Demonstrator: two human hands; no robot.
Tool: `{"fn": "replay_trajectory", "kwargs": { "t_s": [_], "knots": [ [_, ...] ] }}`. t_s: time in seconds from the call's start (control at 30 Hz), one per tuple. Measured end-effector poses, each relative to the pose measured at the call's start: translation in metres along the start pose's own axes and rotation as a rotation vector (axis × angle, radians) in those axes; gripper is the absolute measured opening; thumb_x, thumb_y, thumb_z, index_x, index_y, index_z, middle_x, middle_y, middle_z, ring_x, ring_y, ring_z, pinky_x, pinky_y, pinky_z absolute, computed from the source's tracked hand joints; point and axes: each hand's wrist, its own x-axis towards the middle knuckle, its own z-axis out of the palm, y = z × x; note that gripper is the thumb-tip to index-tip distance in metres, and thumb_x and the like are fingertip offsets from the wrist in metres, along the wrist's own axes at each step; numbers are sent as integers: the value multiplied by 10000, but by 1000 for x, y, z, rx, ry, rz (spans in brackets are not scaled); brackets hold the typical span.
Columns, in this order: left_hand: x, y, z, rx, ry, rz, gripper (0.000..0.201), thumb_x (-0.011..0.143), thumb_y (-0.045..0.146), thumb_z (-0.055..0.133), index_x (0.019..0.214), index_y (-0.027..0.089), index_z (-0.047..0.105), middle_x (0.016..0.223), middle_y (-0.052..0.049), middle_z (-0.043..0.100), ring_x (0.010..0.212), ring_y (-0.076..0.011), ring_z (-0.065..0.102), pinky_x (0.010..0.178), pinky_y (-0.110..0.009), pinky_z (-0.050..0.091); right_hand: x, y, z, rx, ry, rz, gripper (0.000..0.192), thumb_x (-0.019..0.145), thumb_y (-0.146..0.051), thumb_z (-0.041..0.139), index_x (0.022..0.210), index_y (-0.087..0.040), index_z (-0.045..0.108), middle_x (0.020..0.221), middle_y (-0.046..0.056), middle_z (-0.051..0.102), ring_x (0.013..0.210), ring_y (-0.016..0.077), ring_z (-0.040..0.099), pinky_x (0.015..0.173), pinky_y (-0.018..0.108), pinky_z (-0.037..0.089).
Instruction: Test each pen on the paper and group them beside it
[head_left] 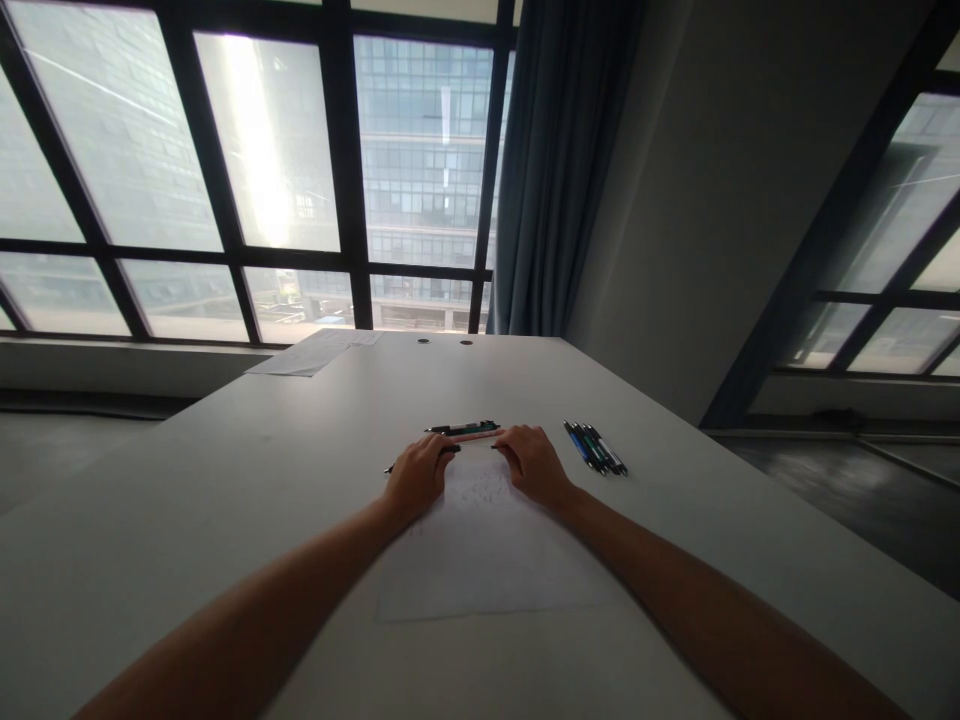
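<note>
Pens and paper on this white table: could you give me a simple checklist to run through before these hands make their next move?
1. Paper sheet lies in front of the person, between the forearms: ok.
2. Left hand has a grip on a dark pen: ok.
3. Right hand grips a whole pen: cannot tell; only a dark tip shows.
4. Right-side pens lie apart from the right hand: ok.
5. Pinkish stick is free of both hands: cannot tell.
</note>
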Motion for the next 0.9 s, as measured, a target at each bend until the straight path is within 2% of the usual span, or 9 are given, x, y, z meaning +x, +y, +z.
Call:
{"fn": "replay_trajectory", "kwargs": {
  "t_s": [0.2,0.3,0.4,0.47,0.57,0.73,0.9],
  "knots": [
    [-1,-2,3,-69,-38,55,183,890,120,473,998,202,595,1000,-71,668,905,-200,628,823,-342,503,0,-3,-5,-55,2,-112,229,928,-113,437,947,-229,633,990,64,673,935,223,554,827,399,328],
    [-2,-1,4,-101,-34,138,297,877,82,439,1109,206,577,1056,-88,648,974,-210,609,872,-368,498,1,-11,-5,31,2,-197,227,947,-197,477,1120,-261,609,1095,60,659,1042,227,556,885,400,348],
    [-2,1,2,-138,39,150,353,902,85,394,1203,205,534,1109,-106,626,1029,-212,588,914,-383,490,3,-12,-4,23,73,-93,339,932,-343,539,1257,-246,544,1232,95,602,1133,260,517,950,424,353],
    [-1,1,1,-144,86,121,332,937,126,375,1225,202,520,1111,-110,625,1023,-206,592,912,-369,493,2,-6,-4,-43,108,35,275,917,-330,551,1167,-228,603,1234,109,591,1145,275,501,963,447,349],
    [0,1,0,-104,106,92,315,973,193,372,1256,212,510,1091,-95,644,980,-194,614,878,-337,505,0,7,-2,-125,37,150,121,860,-239,596,943,-205,676,1208,112,593,1140,284,496,957,468,349],
    [0,1,1,-32,50,90,348,972,191,381,1294,226,509,1102,-76,655,984,-189,633,842,-312,521,-4,15,3,-203,-97,189,113,795,-176,626,874,-183,707,1248,128,574,1180,300,460,972,490,340],
    [-1,3,0,10,-38,100,378,944,162,416,1288,267,534,1132,-55,669,1004,-197,639,850,-322,528,-4,15,7,-222,-128,189,101,804,-160,614,805,-189,711,1237,127,590,1164,293,465,944,476,352]
  ]
}}
